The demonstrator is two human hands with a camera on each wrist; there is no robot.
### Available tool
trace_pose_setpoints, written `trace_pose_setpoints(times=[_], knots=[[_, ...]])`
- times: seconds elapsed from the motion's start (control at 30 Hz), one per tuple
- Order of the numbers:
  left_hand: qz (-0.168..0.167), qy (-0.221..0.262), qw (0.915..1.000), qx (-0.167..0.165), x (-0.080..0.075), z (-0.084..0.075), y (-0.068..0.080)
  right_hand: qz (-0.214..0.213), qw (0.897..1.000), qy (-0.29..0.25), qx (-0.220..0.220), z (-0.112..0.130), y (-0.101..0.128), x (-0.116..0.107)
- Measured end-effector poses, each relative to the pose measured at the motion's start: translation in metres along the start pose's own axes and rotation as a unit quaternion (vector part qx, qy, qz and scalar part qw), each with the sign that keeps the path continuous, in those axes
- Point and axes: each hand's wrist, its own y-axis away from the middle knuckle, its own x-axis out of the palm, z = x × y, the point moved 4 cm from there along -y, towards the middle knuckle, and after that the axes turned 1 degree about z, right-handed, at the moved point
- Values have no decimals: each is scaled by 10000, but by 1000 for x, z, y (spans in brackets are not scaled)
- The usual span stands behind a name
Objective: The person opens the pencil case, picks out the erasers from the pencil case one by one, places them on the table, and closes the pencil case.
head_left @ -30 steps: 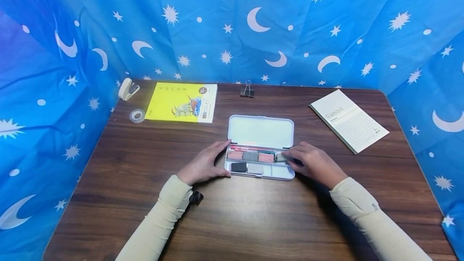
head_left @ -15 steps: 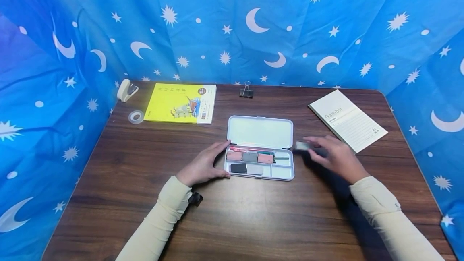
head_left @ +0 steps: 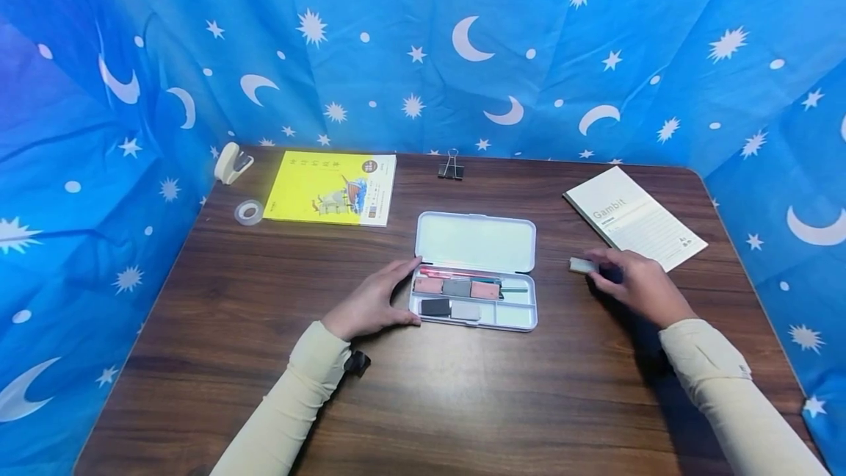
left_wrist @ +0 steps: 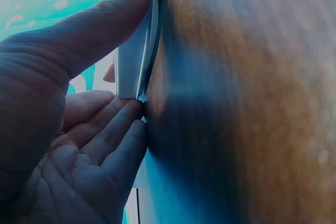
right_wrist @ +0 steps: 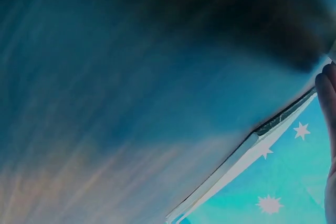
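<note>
An open white pencil case (head_left: 474, 241) lies mid-table, its lid flat toward the back. Its tray (head_left: 522, 322) holds pink and grey erasers (head_left: 456, 287) in one row, with a black eraser (head_left: 435, 306) and a pale grey one below. My left hand (head_left: 373, 303) holds the case's left end, thumb at the far corner and fingers at the near corner. The left wrist view shows the thumb (left_wrist: 100, 19) pressed along the case's white edge (left_wrist: 134, 61). To the right of the case, my right hand (head_left: 634, 281) pinches a small grey eraser (head_left: 583, 265) at its fingertips, low over the table.
A white booklet (head_left: 634, 217) lies just behind the right hand. At the back left are a yellow book (head_left: 330, 187), a tape roll (head_left: 249, 211) and a cream stapler (head_left: 231, 161). A black binder clip (head_left: 451, 166) stands at the back middle. Blue star-patterned cloth walls the table.
My right hand lifted a grey eraser out of the tray's right end and carried it right, down toward the table beside the case. The left hand stayed put.
</note>
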Motion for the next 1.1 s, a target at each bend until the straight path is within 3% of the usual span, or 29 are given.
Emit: trace_pose_setpoints(times=[0.4, 0.63, 0.77, 0.97, 1.1], knots=[[-7, -20, 10000, 37, 0, -1, 1, 273, 9929, -521, 1038, -7, 5, -1], [14, -12, 10000, 43, 1, 0, 0, 169, 9909, -512, 1231, -7, 6, -3], [16, -24, 10000, 73, 1, 0, 0, -51, 9897, -649, 1275, 8, -1, -7], [-28, 14, 9999, 109, 0, -1, 0, -304, 9943, -806, 625, 58, -26, 2], [-14, -12, 10000, 66, 0, -1, 0, -69, 9962, -864, -13, 96, -40, 18]])
